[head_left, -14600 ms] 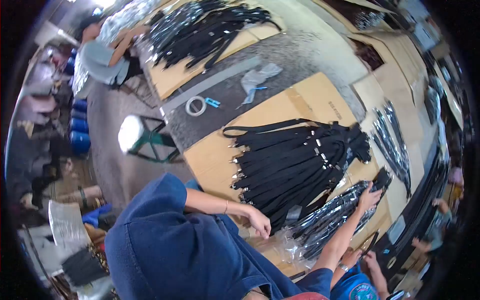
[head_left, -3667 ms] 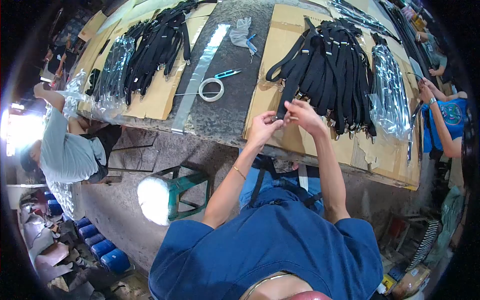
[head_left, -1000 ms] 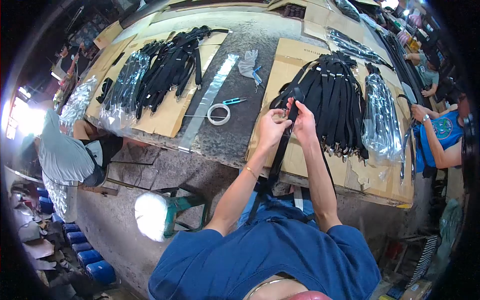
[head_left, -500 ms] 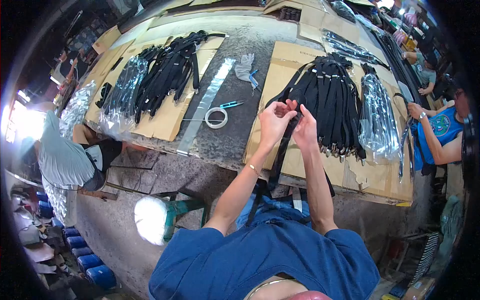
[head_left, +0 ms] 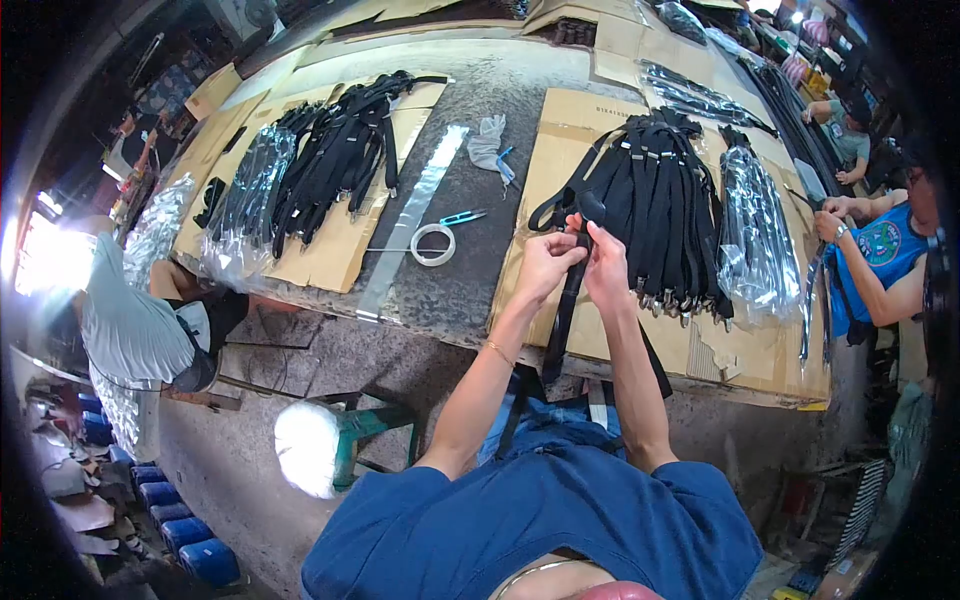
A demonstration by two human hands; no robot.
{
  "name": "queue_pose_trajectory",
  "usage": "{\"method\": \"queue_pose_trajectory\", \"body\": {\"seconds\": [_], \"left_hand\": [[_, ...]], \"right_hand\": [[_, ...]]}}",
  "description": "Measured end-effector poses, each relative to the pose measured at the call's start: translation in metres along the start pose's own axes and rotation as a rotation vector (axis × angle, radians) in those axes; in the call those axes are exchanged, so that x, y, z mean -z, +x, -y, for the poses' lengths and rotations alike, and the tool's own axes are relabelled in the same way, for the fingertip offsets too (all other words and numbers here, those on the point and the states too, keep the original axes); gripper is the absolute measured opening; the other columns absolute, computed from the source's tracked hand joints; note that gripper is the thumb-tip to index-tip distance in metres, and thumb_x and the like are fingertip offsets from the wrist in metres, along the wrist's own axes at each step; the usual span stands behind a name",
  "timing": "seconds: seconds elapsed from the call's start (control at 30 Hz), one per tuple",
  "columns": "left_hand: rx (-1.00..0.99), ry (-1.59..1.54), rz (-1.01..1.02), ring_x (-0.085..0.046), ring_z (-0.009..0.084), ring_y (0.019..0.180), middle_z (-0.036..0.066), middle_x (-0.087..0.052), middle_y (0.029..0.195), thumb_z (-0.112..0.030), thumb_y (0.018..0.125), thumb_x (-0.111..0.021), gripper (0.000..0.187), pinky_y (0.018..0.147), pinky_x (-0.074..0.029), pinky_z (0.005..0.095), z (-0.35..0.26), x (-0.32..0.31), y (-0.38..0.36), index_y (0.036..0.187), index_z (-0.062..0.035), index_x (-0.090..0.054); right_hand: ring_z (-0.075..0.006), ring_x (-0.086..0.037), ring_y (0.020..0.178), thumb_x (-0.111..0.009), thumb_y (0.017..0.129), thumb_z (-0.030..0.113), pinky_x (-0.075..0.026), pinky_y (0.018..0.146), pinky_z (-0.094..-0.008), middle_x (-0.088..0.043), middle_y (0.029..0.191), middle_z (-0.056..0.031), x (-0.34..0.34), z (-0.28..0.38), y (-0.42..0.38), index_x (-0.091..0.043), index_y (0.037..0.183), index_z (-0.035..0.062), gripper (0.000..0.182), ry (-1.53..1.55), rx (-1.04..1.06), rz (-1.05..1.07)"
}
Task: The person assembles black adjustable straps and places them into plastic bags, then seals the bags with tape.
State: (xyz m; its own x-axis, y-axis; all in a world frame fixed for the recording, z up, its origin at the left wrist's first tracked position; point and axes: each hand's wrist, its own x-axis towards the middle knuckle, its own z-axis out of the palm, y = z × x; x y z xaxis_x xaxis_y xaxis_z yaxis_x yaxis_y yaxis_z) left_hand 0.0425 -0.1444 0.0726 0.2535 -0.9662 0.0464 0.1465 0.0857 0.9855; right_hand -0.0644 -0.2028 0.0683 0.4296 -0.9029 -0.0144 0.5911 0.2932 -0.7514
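Head view puts a black strap (head_left: 572, 290) at frame centre, its long axis running near vertical: top end looped above my hands, the rest hanging past the counter (head_left: 470, 290) edge toward my lap. My left hand (head_left: 545, 265) and right hand (head_left: 607, 268) both pinch it, fingers closed on the webbing. Half a second ago the hands sat higher and the left was more open; now they have dropped and tightened. Behind them lies a fanned pile of straps (head_left: 660, 210), flat woven bands with metal clips, on brown cardboard (head_left: 600, 330). Glossy plastic-bagged straps (head_left: 757, 235) lie right.
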Motion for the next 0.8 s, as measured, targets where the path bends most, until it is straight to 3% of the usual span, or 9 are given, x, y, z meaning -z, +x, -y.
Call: {"method": "queue_pose_trajectory", "body": {"seconds": [0.07,0.17,0.2,0.27,0.37,0.47,0.63,0.67,0.8], "left_hand": [[0.074,-0.063,-0.056,-0.060,0.0098,0.072,0.004,-0.065,0.081,-0.003,0.081,-0.067,0.013,0.068,-0.049,0.0230,-0.007,-0.004,0.001,0.093,0.0023,-0.065],[0.040,-0.133,-0.066,-0.063,0.0125,0.071,0.007,-0.066,0.081,0.000,0.082,-0.064,0.012,0.067,-0.051,0.0246,-0.001,-0.002,0.008,0.093,0.0046,-0.064],[0.036,-0.130,-0.070,-0.063,0.0125,0.071,0.007,-0.066,0.081,0.000,0.082,-0.064,0.012,0.067,-0.051,0.0246,-0.003,0.000,0.007,0.093,0.0046,-0.064],[0.022,-0.169,0.015,-0.065,0.0143,0.072,0.009,-0.067,0.082,0.001,0.084,-0.061,0.011,0.067,-0.052,0.0258,-0.011,0.003,0.000,0.093,0.0064,-0.064],[0.076,-0.144,0.031,-0.065,0.0156,0.072,0.010,-0.067,0.081,0.000,0.085,-0.061,0.012,0.068,-0.053,0.0257,-0.018,0.001,-0.007,0.094,0.0064,-0.063],[0.091,-0.153,0.070,-0.066,0.0164,0.074,0.010,-0.067,0.083,-0.002,0.086,-0.060,0.012,0.071,-0.054,0.0266,-0.008,-0.006,-0.009,0.095,0.0058,-0.063],[0.151,-0.137,0.069,-0.067,0.0180,0.077,0.011,-0.067,0.086,-0.006,0.089,-0.059,0.014,0.072,-0.055,0.0283,0.003,0.003,-0.009,0.094,0.0056,-0.063],[0.150,-0.100,0.069,-0.067,0.0181,0.077,0.011,-0.067,0.086,-0.007,0.089,-0.059,0.015,0.072,-0.055,0.0283,0.005,0.004,-0.006,0.095,0.0059,-0.063],[0.162,-0.033,0.074,-0.066,0.0168,0.073,0.012,-0.067,0.083,-0.008,0.089,-0.059,0.015,0.069,-0.055,0.0279,-0.013,-0.002,0.000,0.092,0.0063,-0.063]], "right_hand": [[-0.0158,-0.060,0.092,-0.053,0.093,0.021,-0.047,0.082,-0.0291,-0.064,0.103,-0.0094,-0.001,0.003,-0.003,-0.062,0.106,-0.0022,0.028,-0.043,0.030,0.020],[-0.0073,-0.054,0.079,-0.052,0.094,0.035,-0.042,0.071,-0.0226,-0.063,0.090,0.0012,0.010,0.021,-0.014,-0.064,0.107,0.0005,0.038,-0.446,-0.247,0.176],[-0.0068,-0.054,0.071,-0.052,0.094,0.037,-0.044,0.066,-0.0236,-0.063,0.082,0.0005,0.011,0.035,-0.021,-0.065,0.104,-0.0022,0.043,-0.821,-0.141,0.180],[-0.0082,-0.056,0.066,-0.053,0.093,0.038,-0.046,0.063,-0.0259,-0.065,0.076,-0.0036,-0.009,0.074,-0.042,-0.066,0.101,-0.0037,0.044,-1.118,-0.081,0.013],[-0.0105,-0.061,0.070,-0.053,0.092,0.040,-0.048,0.067,-0.0282,-0.067,0.077,-0.0083,0.011,0.078,-0.016,-0.068,0.099,-0.0016,0.045,-1.319,0.193,-0.184],[-0.0082,-0.057,0.066,-0.052,0.094,0.034,-0.043,0.062,-0.0258,-0.066,0.074,-0.0031,0.023,0.067,0.021,-0.066,0.090,-0.0047,0.041,-0.968,-0.305,0.297],[-0.0023,-0.045,0.066,-0.061,0.090,0.022,-0.039,0.059,-0.0223,-0.057,0.071,0.0053,0.007,0.065,0.027,-0.066,0.088,-0.0053,0.028,-0.984,0.003,0.357],[-0.0014,-0.041,0.067,-0.060,0.090,0.022,-0.036,0.058,-0.0222,-0.050,0.066,0.0071,0.006,0.065,0.023,-0.058,0.077,-0.0048,0.030,-0.954,-0.036,0.357],[-0.0039,-0.049,0.065,-0.059,0.091,0.019,-0.043,0.059,-0.0229,-0.061,0.073,0.0009,0.004,0.081,0.021,-0.066,0.096,-0.0048,0.026,-1.026,-0.060,0.514]]}}
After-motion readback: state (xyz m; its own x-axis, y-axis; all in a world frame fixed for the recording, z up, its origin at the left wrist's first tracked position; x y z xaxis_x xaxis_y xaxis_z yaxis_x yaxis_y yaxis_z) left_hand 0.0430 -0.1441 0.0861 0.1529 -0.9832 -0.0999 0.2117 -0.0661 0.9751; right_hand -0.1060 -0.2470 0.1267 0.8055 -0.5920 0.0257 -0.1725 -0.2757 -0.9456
